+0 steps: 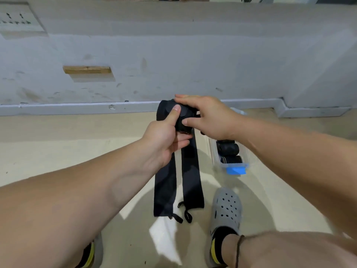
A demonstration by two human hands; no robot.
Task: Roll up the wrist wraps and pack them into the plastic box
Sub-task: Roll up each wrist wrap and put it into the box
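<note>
Left hand and right hand – fingers curled round the black wrist wraps, tails dangling near the plastic box.

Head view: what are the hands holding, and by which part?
The left hand and right hand grip the black wrist wraps at their bunched top end; the rest hangs loose.

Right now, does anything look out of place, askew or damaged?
Nothing stands out. The black fabric wrist wraps, in the grip of the left hand and right hand, trail two loose tails, only partly rolled, normal mid-task. The clear plastic box with the blue latch sits upright on the floor, rolled black wraps lined up inside.
</note>
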